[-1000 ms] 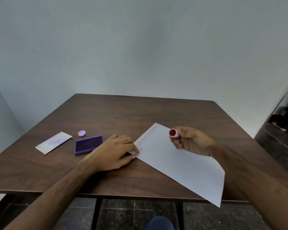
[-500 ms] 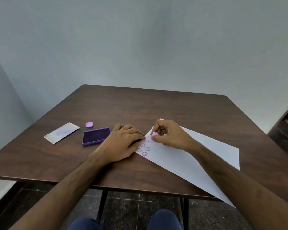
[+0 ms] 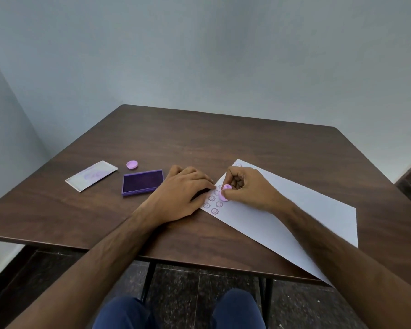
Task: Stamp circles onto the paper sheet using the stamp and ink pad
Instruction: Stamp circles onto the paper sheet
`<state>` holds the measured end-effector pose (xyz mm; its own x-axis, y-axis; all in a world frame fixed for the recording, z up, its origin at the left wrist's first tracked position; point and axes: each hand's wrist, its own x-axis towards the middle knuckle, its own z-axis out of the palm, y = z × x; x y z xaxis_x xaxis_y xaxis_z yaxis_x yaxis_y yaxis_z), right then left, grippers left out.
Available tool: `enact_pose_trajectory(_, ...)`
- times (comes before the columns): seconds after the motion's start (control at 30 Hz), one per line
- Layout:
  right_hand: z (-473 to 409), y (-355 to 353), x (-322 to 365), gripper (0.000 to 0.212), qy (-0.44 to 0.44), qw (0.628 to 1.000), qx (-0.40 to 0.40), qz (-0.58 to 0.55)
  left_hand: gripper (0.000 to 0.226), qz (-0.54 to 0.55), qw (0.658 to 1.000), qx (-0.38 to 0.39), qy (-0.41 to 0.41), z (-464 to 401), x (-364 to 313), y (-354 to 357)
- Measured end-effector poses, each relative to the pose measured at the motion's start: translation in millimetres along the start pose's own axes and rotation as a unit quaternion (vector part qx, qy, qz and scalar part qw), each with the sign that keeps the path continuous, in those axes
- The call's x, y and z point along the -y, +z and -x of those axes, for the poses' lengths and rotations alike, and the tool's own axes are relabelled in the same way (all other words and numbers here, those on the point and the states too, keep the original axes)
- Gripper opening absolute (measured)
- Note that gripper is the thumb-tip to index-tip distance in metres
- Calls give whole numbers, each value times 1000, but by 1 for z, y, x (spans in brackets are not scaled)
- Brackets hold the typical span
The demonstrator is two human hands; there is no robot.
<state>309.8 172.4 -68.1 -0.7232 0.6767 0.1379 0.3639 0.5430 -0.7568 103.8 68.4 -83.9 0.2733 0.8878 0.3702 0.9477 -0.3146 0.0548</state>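
Right hand (image 3: 249,188) pinches pink stamp (image 3: 224,195) down onto paper sheet (image 3: 294,210) beside printed circles; left hand (image 3: 185,193) lies flat, fingers together, on sheet edge; open ink pad (image 3: 142,182) sits just left.

- Surface (image 3: 223,143): dark brown wood grain, smooth, with a low sheen.
- Sheet (image 3: 294,210): thin white paper, matt, printed with faint purple rings.
- Stamp (image 3: 224,195): pink plastic, smooth.
- Pad (image 3: 142,181): purple plastic case, its ink face dark and dull.
- Cap (image 3: 132,164): pink plastic, faintly glossy.
- Packet (image 3: 91,175): pale, slightly shiny wrapper.
- Floor (image 3: 223,276): dark speckled stone tiles, polished.
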Motion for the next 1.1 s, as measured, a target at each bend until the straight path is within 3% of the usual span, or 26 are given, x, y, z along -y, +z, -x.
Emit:
enact_pose_trajectory(0.33,1,-1,0,14,-8,1000,9,15,45,2,1000,9,-3,0,-1,-1)
enact_pose_trajectory(0.6,-1,-13,15,22,-32,990,63,122,46,0,1000,6,-3,0,-1,-1)
enact_pose_trajectory(1.1,6,1,32,17,-26,970,67,234,41,-28,1000,9,4,0,-1,-2)
